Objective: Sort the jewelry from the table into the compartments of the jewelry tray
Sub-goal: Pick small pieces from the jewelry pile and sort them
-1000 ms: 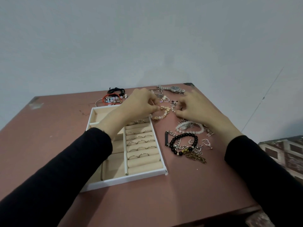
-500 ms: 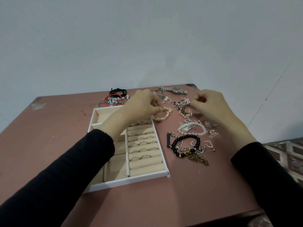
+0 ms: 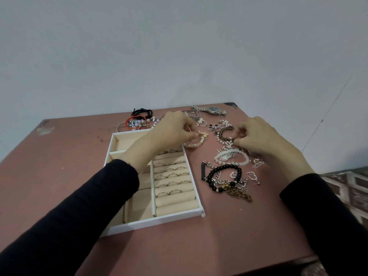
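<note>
A white jewelry tray [image 3: 180, 215] with beige lining lies on the reddish table [image 3: 229, 240]. Several rings [image 3: 173, 175] sit in its right-hand roll slots. My left hand [image 3: 173, 132] reaches over the tray's far right corner and pinches a pale beaded bracelet with gold charms [image 3: 197, 140] that rests just right of the tray. My right hand [image 3: 256, 137] hovers over the loose pile, its fingertips closed on a pearl and dark metal piece [image 3: 224, 136]. A white bead bracelet [image 3: 232, 158] and a black bead bracelet [image 3: 225, 176] lie nearer to me.
A silver watch [image 3: 212, 110] lies at the table's far edge. Black cord bands [image 3: 142, 112] and a red bracelet with pastel beads [image 3: 136, 123] sit behind the tray. Chains and earrings [image 3: 242, 188] are scattered right of the tray. A patterned surface [image 3: 346, 186] lies beyond the table's right edge.
My right hand first moved away to the right and far side, then came back down towards the pearl piece. My left hand stayed on the beaded bracelet.
</note>
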Demonstrator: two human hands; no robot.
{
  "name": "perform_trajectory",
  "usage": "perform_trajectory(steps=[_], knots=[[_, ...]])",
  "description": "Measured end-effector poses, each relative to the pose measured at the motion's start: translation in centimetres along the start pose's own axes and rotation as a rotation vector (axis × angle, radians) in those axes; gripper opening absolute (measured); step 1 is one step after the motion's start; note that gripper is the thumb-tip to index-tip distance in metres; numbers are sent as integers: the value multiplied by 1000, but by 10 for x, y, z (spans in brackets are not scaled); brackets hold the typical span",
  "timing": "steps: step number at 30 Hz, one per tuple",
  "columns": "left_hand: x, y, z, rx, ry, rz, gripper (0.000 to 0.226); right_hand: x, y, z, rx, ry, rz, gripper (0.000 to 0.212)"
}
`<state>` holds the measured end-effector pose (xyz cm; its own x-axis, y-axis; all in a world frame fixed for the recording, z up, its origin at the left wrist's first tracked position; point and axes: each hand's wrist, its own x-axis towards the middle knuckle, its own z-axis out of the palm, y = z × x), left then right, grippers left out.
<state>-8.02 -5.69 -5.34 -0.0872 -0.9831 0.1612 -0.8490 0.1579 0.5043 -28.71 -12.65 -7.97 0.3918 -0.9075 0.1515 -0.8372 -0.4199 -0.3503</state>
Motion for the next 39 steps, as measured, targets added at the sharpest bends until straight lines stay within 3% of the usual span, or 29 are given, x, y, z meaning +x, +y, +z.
perform_trajectory(steps=[5, 9, 13, 26, 31, 34, 39], knots=[[0, 2, -1, -1, -6, 0, 9, -1, -3, -2, 212, 158, 38, 1], [0, 4, 0, 17, -2, -8, 8, -1, -10, -6, 460, 359, 46, 8], [-2, 4, 0, 21, 2, -4, 8, -6, -17, -10, 608, 434, 42, 6], [-3, 1, 1, 2, 23, -7, 7, -8, -18, 2, 559, 48, 5, 6], [-3, 2, 1, 17, 17, -9, 8, -9, -21, -2, 768, 18, -5, 14], [-4, 2, 1, 16, 4, -10, 8, -10, -18, -7, 632, 47, -52, 3], [-4, 1, 2, 19, 13, -2, 8, -7, -12, -1, 271, 104, -17, 4]])
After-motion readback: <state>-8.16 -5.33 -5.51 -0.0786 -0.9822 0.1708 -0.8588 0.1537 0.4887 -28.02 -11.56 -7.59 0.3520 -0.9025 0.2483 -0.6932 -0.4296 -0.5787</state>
